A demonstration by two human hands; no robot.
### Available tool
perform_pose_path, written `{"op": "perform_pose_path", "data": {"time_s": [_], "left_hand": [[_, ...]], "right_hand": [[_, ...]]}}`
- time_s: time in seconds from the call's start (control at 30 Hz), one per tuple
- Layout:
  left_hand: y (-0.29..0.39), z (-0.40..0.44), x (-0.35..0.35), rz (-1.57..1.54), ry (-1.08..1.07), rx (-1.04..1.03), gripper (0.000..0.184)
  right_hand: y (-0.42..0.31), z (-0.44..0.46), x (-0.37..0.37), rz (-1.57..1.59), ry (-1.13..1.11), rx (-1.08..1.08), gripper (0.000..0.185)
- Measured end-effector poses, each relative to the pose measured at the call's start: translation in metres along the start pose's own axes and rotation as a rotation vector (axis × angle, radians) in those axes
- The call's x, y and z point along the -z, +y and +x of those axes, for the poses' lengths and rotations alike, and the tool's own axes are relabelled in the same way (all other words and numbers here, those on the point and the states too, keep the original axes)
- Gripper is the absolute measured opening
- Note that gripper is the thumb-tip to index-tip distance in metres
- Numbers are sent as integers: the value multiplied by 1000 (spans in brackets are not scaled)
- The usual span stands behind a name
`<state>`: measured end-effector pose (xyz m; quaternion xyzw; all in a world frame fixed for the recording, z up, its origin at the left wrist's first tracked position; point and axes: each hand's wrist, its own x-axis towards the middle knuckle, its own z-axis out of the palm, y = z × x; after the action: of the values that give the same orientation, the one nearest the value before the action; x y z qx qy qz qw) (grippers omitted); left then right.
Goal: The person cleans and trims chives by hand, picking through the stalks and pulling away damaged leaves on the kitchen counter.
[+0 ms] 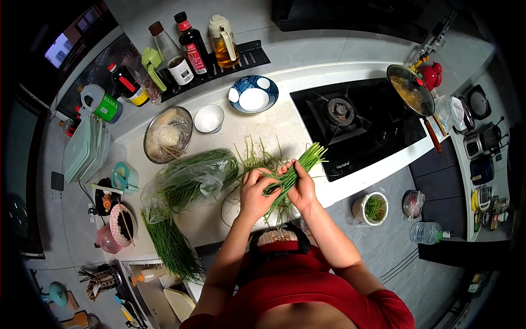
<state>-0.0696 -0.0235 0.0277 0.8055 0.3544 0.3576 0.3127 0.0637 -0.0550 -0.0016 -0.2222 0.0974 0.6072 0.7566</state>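
Note:
A bunch of green garlic chives [311, 158] is gripped in my right hand [301, 192], its cut ends pointing up and to the right. My left hand [256, 193] is closed on the lower part of the same bunch, with its fingers curled and partly hiding the stalks. Loose chive stalks [256, 153] lie scattered on the counter behind and beneath my hands. To the left, a clear plastic bag [205, 170] holds more chives, and a long leafy bundle [172, 247] hangs over the counter's front edge.
A steel bowl [169, 134], a white bowl [209, 119] and a blue-patterned bowl [253, 94] stand at the back. At right is a gas stove [356, 120] with a lidded pan [411, 90]. A bin [370, 209] with green scraps stands on the floor.

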Motion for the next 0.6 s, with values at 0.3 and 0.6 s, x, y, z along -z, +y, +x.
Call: {"op": "perform_pose_path", "data": {"time_s": [0.3,0.6], "left_hand": [[1,3,-3,4,23,-100,15],[-10,7,6,-43,96,-17,10]], "right_hand": [[2,-3,-1,-112,35,1,17],[-4,-6,-7,-584,151,88,18]]}}
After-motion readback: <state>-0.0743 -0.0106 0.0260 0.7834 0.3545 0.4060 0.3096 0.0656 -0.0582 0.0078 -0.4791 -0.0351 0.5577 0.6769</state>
